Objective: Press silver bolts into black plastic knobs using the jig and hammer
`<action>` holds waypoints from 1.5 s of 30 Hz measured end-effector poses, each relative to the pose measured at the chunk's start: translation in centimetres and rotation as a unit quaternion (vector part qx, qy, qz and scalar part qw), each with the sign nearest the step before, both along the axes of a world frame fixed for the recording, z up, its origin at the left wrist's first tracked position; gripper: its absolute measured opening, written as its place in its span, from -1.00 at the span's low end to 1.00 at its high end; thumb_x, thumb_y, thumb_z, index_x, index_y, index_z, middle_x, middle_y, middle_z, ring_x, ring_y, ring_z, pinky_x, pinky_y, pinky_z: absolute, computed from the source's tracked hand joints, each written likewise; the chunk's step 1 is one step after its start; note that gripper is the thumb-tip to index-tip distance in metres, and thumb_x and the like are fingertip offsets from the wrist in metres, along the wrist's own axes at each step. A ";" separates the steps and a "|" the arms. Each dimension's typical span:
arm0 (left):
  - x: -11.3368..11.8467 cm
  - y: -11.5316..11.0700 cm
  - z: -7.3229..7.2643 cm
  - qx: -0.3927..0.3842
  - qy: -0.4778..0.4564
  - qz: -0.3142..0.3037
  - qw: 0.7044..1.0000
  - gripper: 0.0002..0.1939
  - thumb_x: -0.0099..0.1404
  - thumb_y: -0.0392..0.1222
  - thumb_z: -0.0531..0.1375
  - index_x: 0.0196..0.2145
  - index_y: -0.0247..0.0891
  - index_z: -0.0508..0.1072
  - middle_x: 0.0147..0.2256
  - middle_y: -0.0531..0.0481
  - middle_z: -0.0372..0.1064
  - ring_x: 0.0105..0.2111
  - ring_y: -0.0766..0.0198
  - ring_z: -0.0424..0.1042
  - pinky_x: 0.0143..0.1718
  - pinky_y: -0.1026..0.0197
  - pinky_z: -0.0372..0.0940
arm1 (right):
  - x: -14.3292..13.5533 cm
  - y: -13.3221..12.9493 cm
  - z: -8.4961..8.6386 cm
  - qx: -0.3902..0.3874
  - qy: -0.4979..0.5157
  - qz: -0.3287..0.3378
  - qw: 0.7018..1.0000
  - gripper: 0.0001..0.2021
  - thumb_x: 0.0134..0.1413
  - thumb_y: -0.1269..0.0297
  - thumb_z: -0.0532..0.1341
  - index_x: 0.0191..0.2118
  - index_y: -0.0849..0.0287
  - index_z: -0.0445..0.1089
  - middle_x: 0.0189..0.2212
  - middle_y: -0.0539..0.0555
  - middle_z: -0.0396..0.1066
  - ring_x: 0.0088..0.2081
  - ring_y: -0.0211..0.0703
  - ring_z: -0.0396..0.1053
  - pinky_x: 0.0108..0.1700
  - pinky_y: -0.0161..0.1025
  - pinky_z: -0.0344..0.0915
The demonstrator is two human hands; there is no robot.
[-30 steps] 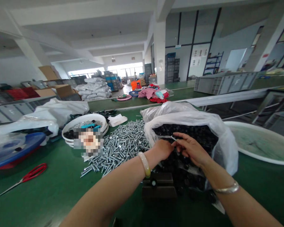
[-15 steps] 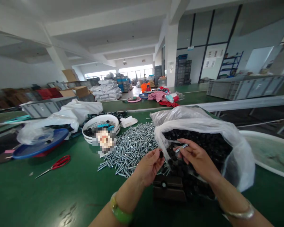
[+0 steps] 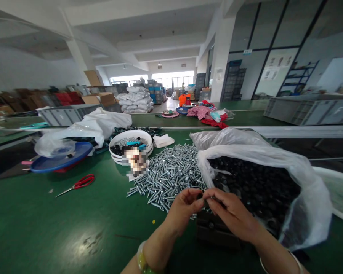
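Screws (image 3: 174, 171): shiny bare metal. Bag (image 3: 317, 198): thin, crinkled, translucent plastic. Black pieces (image 3: 254, 182): plastic-looking, faint gloss. Tabletop (image 3: 31, 228): smooth, glossy where light lands. Scissors (image 3: 73, 187): metal blades, plastic-looking handles.

Light from far windows (image 3: 174, 75), blown white; ceiling (image 3: 117, 38) grey, room dim around me. 1 glare patch (image 3: 87, 243) on table (image 3: 31, 228). Bolts (image 3: 171, 175) glint; black caps (image 3: 251, 186) sink into shadow inside bag (image 3: 317, 198). Pillars (image 3: 224, 53) lean, tray (image 3: 341, 192) stretched at edge. Far sacks (image 3: 137, 99) soft; mosaic blocks (image 3: 135, 163) cover tub (image 3: 131, 133) front.
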State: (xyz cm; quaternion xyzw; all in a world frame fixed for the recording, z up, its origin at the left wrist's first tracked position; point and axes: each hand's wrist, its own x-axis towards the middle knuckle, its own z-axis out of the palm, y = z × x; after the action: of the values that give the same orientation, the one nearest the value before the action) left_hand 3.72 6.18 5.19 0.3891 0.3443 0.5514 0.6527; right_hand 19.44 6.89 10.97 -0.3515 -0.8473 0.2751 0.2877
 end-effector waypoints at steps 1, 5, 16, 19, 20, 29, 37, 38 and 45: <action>-0.3 0.1 0.0 0.032 0.049 -0.016 0.998 -0.66 -0.10 -0.20 0.37 -0.32 -0.32 0.44 -0.41 0.02 0.40 -0.41 0.36 0.35 -0.37 0.33 0.23 | 0.0 -0.1 0.1 -0.029 -0.015 0.009 0.999 -0.77 0.22 0.28 -0.05 -0.19 0.14 0.32 -0.56 -0.06 0.37 -0.53 -0.31 0.32 -0.48 -0.41 0.22; -1.1 0.1 0.5 0.149 0.286 -0.035 0.946 -0.73 -0.03 -0.25 0.31 -0.30 -0.28 0.46 -0.34 -0.02 0.45 -0.34 0.23 0.39 -0.28 0.23 0.26 | 0.1 -0.1 -0.5 -0.028 -0.049 0.035 0.998 -0.71 0.21 0.31 -0.06 -0.05 0.11 0.31 -0.44 0.02 0.44 -0.38 -0.21 0.39 -0.33 -0.33 0.27; -1.9 0.0 1.5 0.190 0.341 0.046 0.919 -0.68 -0.02 -0.23 0.31 -0.23 -0.23 0.46 -0.30 -0.02 0.46 -0.33 0.26 0.39 -0.26 0.25 0.27 | 0.4 0.3 -2.0 0.049 -0.022 0.020 0.998 -0.75 0.13 0.24 0.06 -0.13 0.04 0.43 -0.33 0.09 0.48 -0.33 -0.14 0.40 -0.27 -0.25 0.31; -2.4 -0.1 1.9 0.178 0.348 0.030 0.920 -0.60 -0.01 -0.25 0.30 -0.15 -0.23 0.42 -0.29 -0.03 0.45 -0.36 0.28 0.38 -0.30 0.28 0.26 | 0.7 0.3 -1.4 -0.024 0.006 0.052 0.998 -0.72 0.14 0.23 0.06 -0.06 0.03 0.38 -0.31 0.05 0.47 -0.32 -0.19 0.39 -0.27 -0.31 0.30; -2.8 -0.2 2.1 0.177 0.369 0.021 0.912 -0.60 -0.01 -0.24 0.30 -0.15 -0.23 0.41 -0.29 -0.03 0.44 -0.38 0.29 0.37 -0.33 0.28 0.25 | 1.1 0.4 -1.2 -0.030 0.026 0.033 0.999 -0.71 0.14 0.21 0.07 -0.04 0.04 0.37 -0.36 0.04 0.46 -0.37 -0.22 0.38 -0.32 -0.33 0.30; -3.4 -1.1 1.3 0.123 0.466 -0.131 0.866 -0.69 -0.04 -0.18 0.30 -0.28 -0.27 0.45 -0.45 0.04 0.41 -0.47 0.30 0.36 -0.45 0.33 0.20 | 3.3 1.3 -0.6 -0.021 0.051 -0.099 0.994 -0.73 0.07 0.12 0.10 -0.17 0.10 0.43 -0.52 0.01 0.39 -0.50 -0.24 0.30 -0.47 -0.34 0.24; -2.3 -2.0 2.1 0.175 0.593 -0.103 0.779 -0.73 -0.01 -0.09 0.28 -0.31 -0.16 0.45 -0.42 0.09 0.42 -0.43 0.28 0.35 -0.42 0.31 0.14 | 4.0 1.8 -0.9 -0.017 0.019 -0.094 0.995 -0.74 0.06 0.14 0.12 -0.16 0.05 0.42 -0.33 0.03 0.48 -0.34 -0.13 0.39 -0.32 -0.26 0.31; -2.1 -2.2 2.3 0.179 0.610 -0.096 0.766 -0.75 0.00 -0.08 0.27 -0.30 -0.15 0.44 -0.43 0.09 0.42 -0.43 0.28 0.35 -0.42 0.31 0.13 | 4.1 1.9 -0.9 -0.018 0.019 -0.101 0.995 -0.74 0.06 0.15 0.12 -0.15 0.05 0.42 -0.33 0.03 0.48 -0.34 -0.13 0.39 -0.32 -0.26 0.30; -2.1 -2.5 2.7 0.204 0.615 -0.101 0.755 -0.78 0.09 -0.08 0.19 -0.28 -0.18 0.39 -0.40 0.06 0.42 -0.41 0.27 0.35 -0.39 0.31 0.14 | 4.1 2.9 -2.0 -0.017 -0.019 -0.088 0.996 -0.72 0.10 0.15 0.08 -0.15 0.10 0.41 -0.29 0.04 0.48 -0.32 -0.15 0.39 -0.28 -0.27 0.29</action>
State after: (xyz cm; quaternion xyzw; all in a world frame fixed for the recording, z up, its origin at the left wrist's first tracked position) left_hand 1.60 3.70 7.85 0.8007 0.5094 0.1815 0.2578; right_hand 23.54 9.77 8.97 -0.4350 -0.8134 0.2562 0.2889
